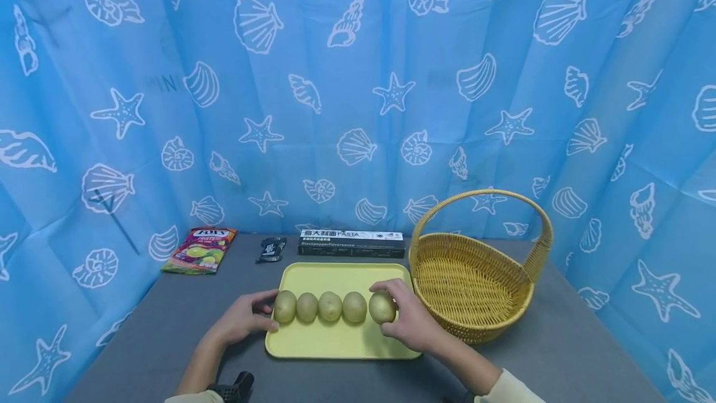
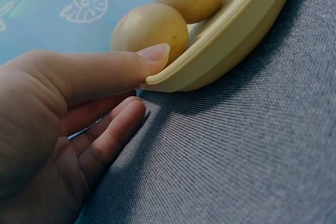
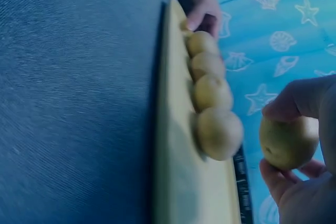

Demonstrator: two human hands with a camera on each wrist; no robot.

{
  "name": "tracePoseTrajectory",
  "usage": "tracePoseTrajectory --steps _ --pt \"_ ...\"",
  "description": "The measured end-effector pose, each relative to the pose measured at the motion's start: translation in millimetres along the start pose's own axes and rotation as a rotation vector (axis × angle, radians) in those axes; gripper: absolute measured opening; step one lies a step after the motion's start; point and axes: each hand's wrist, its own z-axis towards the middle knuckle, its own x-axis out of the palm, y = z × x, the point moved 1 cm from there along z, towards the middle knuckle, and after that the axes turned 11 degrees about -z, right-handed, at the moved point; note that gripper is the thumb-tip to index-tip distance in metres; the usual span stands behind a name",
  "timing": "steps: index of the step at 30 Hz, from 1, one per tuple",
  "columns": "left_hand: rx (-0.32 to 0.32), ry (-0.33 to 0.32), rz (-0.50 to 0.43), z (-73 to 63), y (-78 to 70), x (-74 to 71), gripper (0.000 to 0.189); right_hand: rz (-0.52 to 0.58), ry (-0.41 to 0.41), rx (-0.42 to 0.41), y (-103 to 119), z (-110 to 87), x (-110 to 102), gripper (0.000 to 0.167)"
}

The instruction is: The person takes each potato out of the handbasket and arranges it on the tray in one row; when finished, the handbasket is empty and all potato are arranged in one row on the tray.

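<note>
On a pale yellow tray (image 1: 313, 344) stands a row of round, yellow-green potatoes (image 1: 330, 306), speckled in the left wrist view. My right hand (image 1: 411, 322) holds another potato (image 1: 383, 307) between thumb and fingers at the row's right end. In the right wrist view this held potato (image 3: 289, 142) is apart from the row and shows a small dimple. My left hand (image 1: 243, 319) grips the tray's left edge beside the leftmost potato (image 1: 285, 307). Seen from the left wrist, its thumb (image 2: 118, 72) lies on the tray rim (image 2: 210, 53) with fingers lower down, their tips partly hidden.
A wicker basket (image 1: 472, 328) with a tall handle stands right of the tray, close to my right forearm. Behind the tray lie a black-and-white pasta box (image 1: 351, 244), a small black packet (image 1: 271, 249) and a colourful sweets bag (image 1: 200, 250). A blue curtain (image 1: 313, 79) hangs behind the grey table (image 1: 184, 310).
</note>
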Motion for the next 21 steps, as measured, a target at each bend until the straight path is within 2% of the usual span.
tracePoseTrajectory --steps 5,15,21 --pt "-0.003 -0.001 -0.01 0.9 0.9 0.0 0.08 -0.014 0.002 0.089 -7 0.6 17 0.063" --pt "0.014 0.014 -0.013 0.5 -1.8 -0.9 0.079 0.157 -0.055 0.211 -30 4.2 36 0.069" --pt "0.016 0.009 -0.007 -1.8 -3.8 -0.7 0.078 0.136 -0.079 0.249 -36 8.3 41 0.071"
